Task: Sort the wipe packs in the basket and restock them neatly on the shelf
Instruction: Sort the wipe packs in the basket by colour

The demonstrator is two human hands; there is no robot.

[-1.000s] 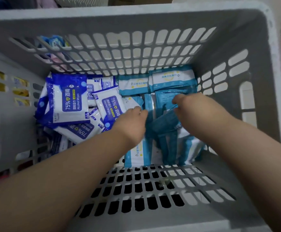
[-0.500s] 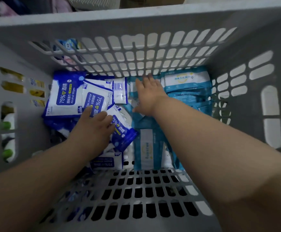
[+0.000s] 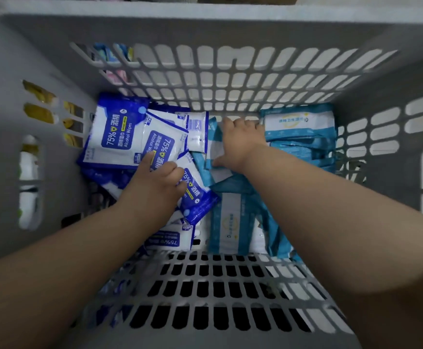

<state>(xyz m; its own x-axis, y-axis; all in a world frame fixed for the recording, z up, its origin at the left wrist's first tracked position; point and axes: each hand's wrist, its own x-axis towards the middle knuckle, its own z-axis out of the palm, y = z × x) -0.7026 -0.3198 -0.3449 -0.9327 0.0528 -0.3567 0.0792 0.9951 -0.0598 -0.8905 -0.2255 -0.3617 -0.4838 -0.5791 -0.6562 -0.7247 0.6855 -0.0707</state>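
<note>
I look down into a grey slotted basket (image 3: 230,23). Dark blue and white alcohol wipe packs (image 3: 116,139) lie piled on its left side, and teal and white wipe packs (image 3: 298,122) lie on its right side. My left hand (image 3: 160,183) rests on the blue pile, index finger stretched out, the other fingers curled over the corner of one tilted dark blue pack (image 3: 198,197). My right hand (image 3: 240,142) reaches to the far middle. Its fingers hook over the far edge of a teal pack (image 3: 218,172) and its thumb is on that pack's near side.
More teal packs (image 3: 230,222) lie near the front of the basket floor. Through the left wall's slots I see yellow packages (image 3: 39,107) and a white bottle (image 3: 29,172) outside. The basket's walls stand high on all sides.
My left hand moved left from the centre onto the blue packs. My right hand moved from the right teal pile to the far middle and closed on a teal pack.
</note>
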